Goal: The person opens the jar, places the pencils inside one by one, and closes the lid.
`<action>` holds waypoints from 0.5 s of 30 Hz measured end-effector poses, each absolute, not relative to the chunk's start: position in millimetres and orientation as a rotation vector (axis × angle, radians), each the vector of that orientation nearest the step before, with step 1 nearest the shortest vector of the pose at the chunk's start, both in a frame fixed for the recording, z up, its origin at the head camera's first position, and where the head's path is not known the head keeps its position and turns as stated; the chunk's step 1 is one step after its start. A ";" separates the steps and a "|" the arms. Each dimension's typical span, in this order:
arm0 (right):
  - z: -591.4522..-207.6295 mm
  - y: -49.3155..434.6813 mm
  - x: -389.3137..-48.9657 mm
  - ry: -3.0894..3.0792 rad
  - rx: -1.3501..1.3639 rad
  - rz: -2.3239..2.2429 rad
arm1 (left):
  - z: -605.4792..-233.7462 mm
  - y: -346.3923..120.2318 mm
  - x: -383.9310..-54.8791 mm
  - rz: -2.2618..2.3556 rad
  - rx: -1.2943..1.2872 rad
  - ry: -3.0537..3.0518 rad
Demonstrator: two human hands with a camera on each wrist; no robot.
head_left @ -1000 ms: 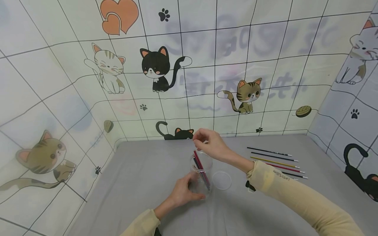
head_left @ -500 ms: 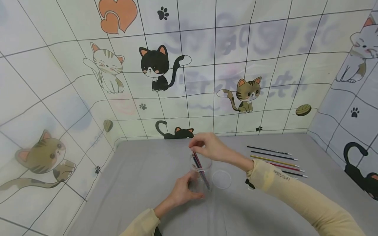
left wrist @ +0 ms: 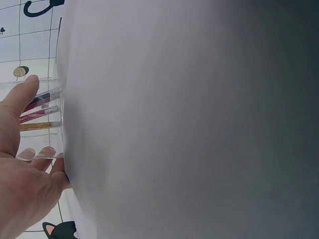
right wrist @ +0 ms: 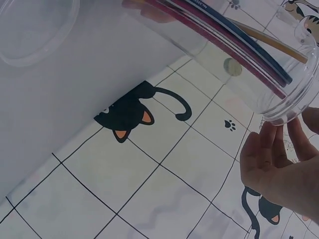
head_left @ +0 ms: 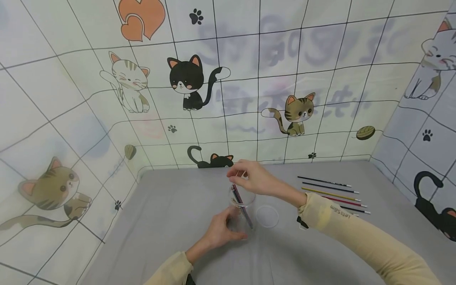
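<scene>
A clear plastic jar [head_left: 242, 229] stands on the grey table, with several pencils [head_left: 244, 208] leaning inside it. Red, dark and yellow ones show in the left wrist view, their metal-banded ends toward the jar's base. My left hand [head_left: 219, 232] grips the jar low down, thumb on the near side, fingers behind the clear wall. Over the jar's mouth is my right hand [head_left: 253, 177], fingers loosely bent and nothing held between them. In the right wrist view its fingertips [right wrist: 291, 115] are right at the rim, just beyond the pencils' upper ends.
A round clear lid [head_left: 267, 216] lies right of the jar. Farther right, several pencils [head_left: 331, 194] lie in a row, partly covered by the right sleeve [head_left: 342, 221]. A cat-print cloth wall [head_left: 242, 130] rises behind the grey table [head_left: 171, 206].
My right hand has come down a little to the jar's mouth, near the pencil tops, and its thumb and fingers have parted slightly. The left hand keeps its hold on the jar.
</scene>
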State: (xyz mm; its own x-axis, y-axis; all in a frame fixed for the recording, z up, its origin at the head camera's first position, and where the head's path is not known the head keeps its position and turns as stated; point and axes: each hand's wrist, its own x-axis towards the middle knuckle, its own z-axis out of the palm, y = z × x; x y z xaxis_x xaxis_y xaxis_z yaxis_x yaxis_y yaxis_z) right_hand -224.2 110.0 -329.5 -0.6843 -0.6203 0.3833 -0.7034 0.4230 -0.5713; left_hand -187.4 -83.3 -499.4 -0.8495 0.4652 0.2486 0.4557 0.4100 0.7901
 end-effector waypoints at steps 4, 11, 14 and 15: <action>-328.7 111.8 -223.7 -2.544 1.140 1.168 | -497.9 -83.1 -187.0 1.463 0.841 2.618; -329.4 122.7 -225.5 -2.524 1.072 1.250 | -496.7 -82.4 -187.4 1.450 0.823 2.617; -330.6 130.1 -227.2 -2.526 1.043 1.287 | -496.5 -82.3 -187.5 1.447 0.812 2.616; -331.7 133.2 -228.2 -2.529 1.032 1.296 | -496.5 -82.3 -187.4 1.447 0.808 2.615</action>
State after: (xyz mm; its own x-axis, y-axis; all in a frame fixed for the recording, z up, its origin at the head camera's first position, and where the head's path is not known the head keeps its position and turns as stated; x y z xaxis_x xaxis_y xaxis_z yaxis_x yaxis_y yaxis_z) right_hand -228.2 133.2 -331.7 -0.7608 -0.5187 0.3899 -0.6194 0.4014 -0.6747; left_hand -187.4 -82.3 -496.5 -0.8627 0.4621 0.2053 0.4195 0.4274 0.8009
